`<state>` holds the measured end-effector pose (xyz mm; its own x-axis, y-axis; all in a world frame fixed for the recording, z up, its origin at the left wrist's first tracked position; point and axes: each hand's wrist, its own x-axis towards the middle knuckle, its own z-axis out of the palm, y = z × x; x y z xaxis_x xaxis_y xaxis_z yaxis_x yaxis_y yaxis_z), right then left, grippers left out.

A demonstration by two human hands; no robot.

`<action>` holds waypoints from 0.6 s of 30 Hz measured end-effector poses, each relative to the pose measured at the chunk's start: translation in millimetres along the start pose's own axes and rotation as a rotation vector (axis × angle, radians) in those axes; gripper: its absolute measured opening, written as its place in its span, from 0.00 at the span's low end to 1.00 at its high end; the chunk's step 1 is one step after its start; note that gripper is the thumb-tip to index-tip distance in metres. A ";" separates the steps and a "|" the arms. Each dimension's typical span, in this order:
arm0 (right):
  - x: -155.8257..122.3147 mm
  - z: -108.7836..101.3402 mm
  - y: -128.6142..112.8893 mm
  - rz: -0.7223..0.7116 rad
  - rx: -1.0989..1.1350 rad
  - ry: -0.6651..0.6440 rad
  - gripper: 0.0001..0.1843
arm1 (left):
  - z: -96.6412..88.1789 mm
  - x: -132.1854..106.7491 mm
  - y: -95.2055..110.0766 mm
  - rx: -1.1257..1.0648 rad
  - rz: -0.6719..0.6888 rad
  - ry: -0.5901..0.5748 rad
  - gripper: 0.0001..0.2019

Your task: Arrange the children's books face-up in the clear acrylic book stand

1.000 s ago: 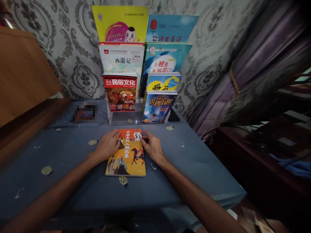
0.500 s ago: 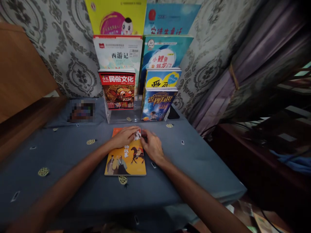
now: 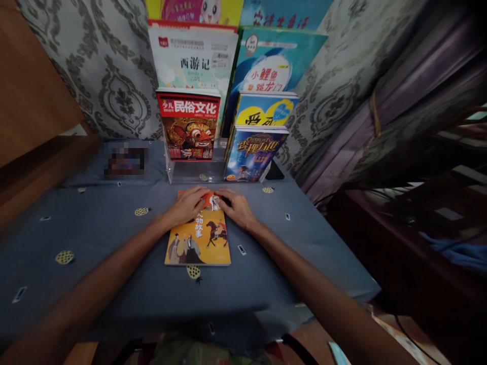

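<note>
An orange-yellow book (image 3: 198,246) lies on the cloth-covered table, its cover up, showing robed figures and a horse with a rider. Across its upper left part rests my left hand (image 3: 187,205), fingers stretched out flat on the cover. My right hand (image 3: 238,208) lies over the upper right edge, its fingers reaching to the book's top corner and the thumb bent near the white figure. Both hands touch the book without lifting it. Part of the title and the top edge are hidden beneath the fingers.
Behind the book, a clear acrylic stand (image 3: 194,171) holds several upright books, among them a red book (image 3: 190,132) and a blue book (image 3: 253,154). A black phone-like object (image 3: 274,171) lies right of the stand. A purple curtain (image 3: 350,132) hangs at right; a wooden panel (image 3: 41,86) stands at left.
My left hand has moved left across the cover, baring more of the title. My right hand's fingers have spread toward the book's top edge. The view has tilted slightly downward.
</note>
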<state>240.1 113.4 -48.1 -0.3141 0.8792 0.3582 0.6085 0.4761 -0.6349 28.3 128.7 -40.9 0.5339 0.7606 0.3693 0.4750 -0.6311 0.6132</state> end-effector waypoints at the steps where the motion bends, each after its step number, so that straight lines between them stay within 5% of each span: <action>1: -0.2 0.2 0.9 0.002 0.008 0.001 0.18 | 0.0 -1.0 2.0 0.014 0.010 -0.017 0.16; 7: -2.5 3.0 5.3 0.012 0.033 0.003 0.18 | 2.2 -19.2 26.6 -0.031 0.068 -0.154 0.15; 14: -3.1 5.3 10.3 0.004 -0.005 -0.002 0.19 | -3.3 -71.8 75.2 -0.017 0.290 -0.428 0.19; 18: -4.1 5.8 8.8 0.000 -0.033 -0.004 0.19 | -2.5 -84.7 81.8 -0.037 0.326 -0.424 0.19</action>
<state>242.5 114.1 -59.2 -0.3169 0.8791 0.3560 0.6323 0.4756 -0.6115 20.2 13.0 -20.3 0.8888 0.3933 0.2352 0.2167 -0.8130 0.5405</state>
